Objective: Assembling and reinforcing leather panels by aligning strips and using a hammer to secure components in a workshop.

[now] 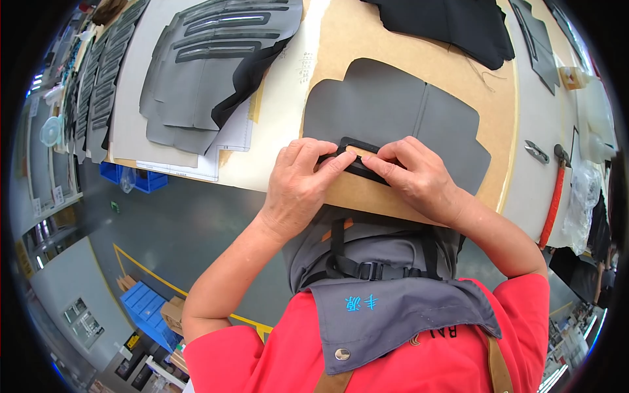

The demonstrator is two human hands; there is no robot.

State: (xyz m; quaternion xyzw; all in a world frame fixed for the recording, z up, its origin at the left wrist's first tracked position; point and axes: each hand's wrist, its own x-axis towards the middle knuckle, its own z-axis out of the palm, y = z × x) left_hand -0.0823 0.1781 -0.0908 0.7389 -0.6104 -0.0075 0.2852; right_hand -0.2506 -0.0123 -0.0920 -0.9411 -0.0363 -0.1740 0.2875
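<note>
A grey sheet-material panel (393,98) with a stitched seam lies flat at the front edge of the table. Along its near edge runs a black strip (367,171) around a narrow slot, and tan shows through the opening. My left hand (299,175) is closed at the strip's left end, thumb and index finger pinched on it. From the right, my right hand (419,171) pinches the strip beside the slot with thumb and bent fingers. Both thumb tips come close together over the slot. The fingers hide part of the strip.
Slotted grey panels (196,98) lie stacked at the left on paper sheets. Black fabric (452,29) rests at the far side. Snips (536,152), a red-handled hammer (553,203) and a clear plastic bag (582,200) are at the right. Below the table sits a blue bin (147,180).
</note>
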